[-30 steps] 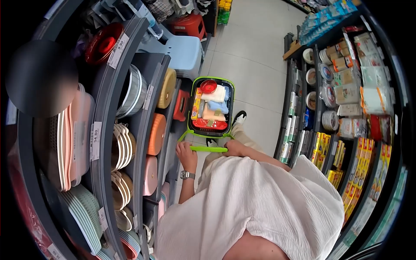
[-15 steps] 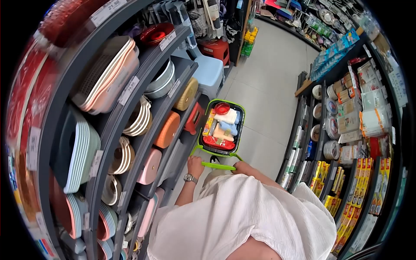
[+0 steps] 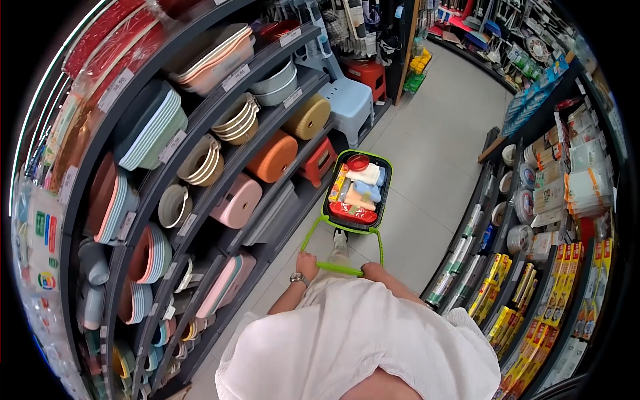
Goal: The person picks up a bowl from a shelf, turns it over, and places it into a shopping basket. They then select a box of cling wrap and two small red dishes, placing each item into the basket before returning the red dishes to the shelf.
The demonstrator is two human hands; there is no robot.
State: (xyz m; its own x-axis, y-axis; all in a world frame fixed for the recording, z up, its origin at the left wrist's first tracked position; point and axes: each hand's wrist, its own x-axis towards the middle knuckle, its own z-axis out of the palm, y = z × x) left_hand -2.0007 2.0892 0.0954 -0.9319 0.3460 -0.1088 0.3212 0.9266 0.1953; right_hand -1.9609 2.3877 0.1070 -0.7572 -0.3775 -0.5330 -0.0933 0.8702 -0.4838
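Note:
A black shopping basket (image 3: 357,227) with a green rim stands in front of me on the aisle floor. My left hand (image 3: 307,265), with a watch on the wrist, is wrapped round the left end of the green basket handle (image 3: 339,269). The right end of that handle is in my right hand (image 3: 373,270), its fingers partly hidden. In the basket are a red round container (image 3: 358,163), folded white, blue and peach cloths (image 3: 366,175), a yellow-orange box (image 3: 339,183) and a red package (image 3: 352,213).
Shelves on my left hold stacked basins (image 3: 157,123), dippers (image 3: 203,160) and plastic stools (image 3: 272,157). A pale blue chair (image 3: 350,103) stands at their far end. Shelves on my right carry yellow boxes (image 3: 492,283) and packaged containers (image 3: 590,190). Tiled floor (image 3: 427,153) runs between them.
My view has shifted along the aisle, so the left shelves appear higher and further right. More of the handle's sides shows, and a shoe has come into view below the basket. Both hands keep their hold.

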